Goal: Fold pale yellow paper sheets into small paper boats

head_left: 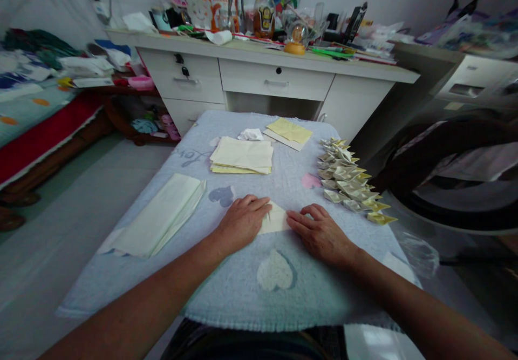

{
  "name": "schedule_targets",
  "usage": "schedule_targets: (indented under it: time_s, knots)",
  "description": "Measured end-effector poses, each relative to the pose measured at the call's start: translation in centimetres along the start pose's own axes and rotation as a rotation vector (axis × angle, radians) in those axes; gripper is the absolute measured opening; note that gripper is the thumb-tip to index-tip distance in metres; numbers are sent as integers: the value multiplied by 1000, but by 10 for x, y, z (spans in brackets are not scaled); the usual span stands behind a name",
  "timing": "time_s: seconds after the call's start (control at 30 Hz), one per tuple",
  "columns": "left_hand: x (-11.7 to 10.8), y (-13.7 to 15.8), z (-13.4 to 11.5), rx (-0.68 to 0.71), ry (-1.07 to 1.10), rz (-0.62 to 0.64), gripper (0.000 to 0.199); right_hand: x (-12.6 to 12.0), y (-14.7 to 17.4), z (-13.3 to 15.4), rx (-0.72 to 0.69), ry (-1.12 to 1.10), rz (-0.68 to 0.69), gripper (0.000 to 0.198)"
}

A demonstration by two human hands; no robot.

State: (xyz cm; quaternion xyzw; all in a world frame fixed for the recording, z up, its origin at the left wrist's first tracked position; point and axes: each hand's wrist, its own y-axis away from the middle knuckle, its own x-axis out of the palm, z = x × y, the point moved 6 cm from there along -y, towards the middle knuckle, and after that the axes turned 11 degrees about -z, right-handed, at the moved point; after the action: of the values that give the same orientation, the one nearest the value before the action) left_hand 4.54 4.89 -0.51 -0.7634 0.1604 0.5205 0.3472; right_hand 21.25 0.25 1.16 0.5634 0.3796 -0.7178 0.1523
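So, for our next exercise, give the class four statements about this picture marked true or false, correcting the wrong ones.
1. The left hand and right hand both touch a piece of paper. True.
2. The folded shapes lie left of both hands. False: the folded shapes lie to the right.
3. A crumpled wad lies at the far side of the paper stack. True.
4. The jar stands on the floor. False: the jar stands on the desk.

Right of paper, pieces perhaps nested
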Motion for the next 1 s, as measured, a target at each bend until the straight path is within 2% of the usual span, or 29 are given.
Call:
schedule_targets:
  time_s: [0.1, 0.2, 0.4, 0.53, 0.63, 0.73, 0.87, 1.0]
  knots:
    - [1, 1, 1, 5, 14, -5, 45, -5, 4, 0, 1, -7, -6, 33]
    - [2, 1, 2, 6, 25, -8, 46, -11, 4, -1, 27, -33, 4, 23]
    - [1, 1, 3, 9, 124, -32, 48, -18, -14, -5, 201, -155, -44, 6]
    - [-5, 1, 6, -25, 253, -79, 59, -12, -36, 1, 210, -245, -70, 37]
    - [-10, 1, 7, -51, 311, -119, 64, -3, -48, 6, 183, -273, -5, 42]
    - [-12, 1, 10, -74, 299, -124, 54, 4, -51, 7, 174, -284, 29, 35]
    - [-15, 2, 13, -88, 253, -105, 34, 9, -46, 6, 177, -289, -13, 32]
    - [-16, 3, 14, -96, 252, -95, 30, 14, -42, 4, 178, -293, -59, 32]
